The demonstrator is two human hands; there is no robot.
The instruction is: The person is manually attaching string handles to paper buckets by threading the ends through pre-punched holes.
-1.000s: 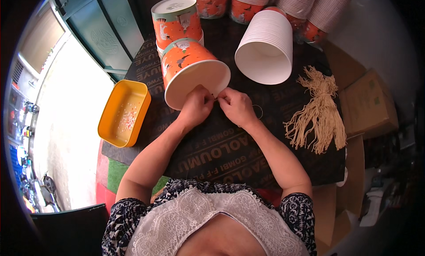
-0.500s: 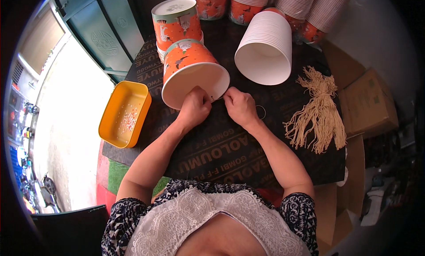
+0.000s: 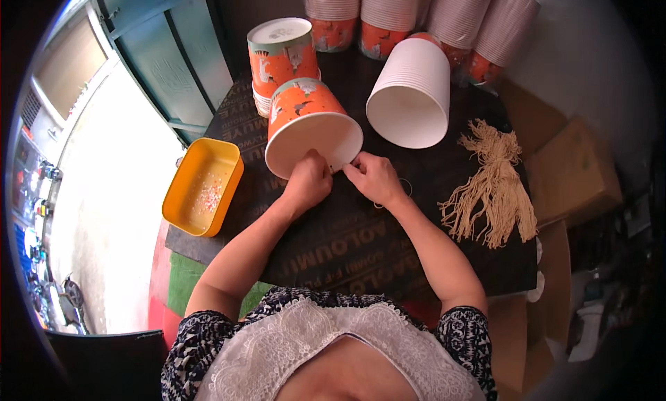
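Observation:
An orange paper bucket [image 3: 305, 120] lies tilted on its side on the dark table [image 3: 361, 241], its white open mouth facing me. My left hand [image 3: 310, 181] pinches the lower rim of the bucket. My right hand [image 3: 374, 179] is right beside it, fingers pinched on a thin beige string at that rim. A loop of the string [image 3: 404, 189] shows by my right wrist.
A bundle of beige strings [image 3: 494, 186] lies at the right. A white stack of buckets [image 3: 411, 92] lies on its side behind my hands. An upright orange stack [image 3: 281, 57] stands at the back left, more stacks behind. A yellow tray [image 3: 202, 186] sits at the table's left edge.
The tilted bucket has shifted slightly; both hands stay together at its rim, with small finger movements on the string.

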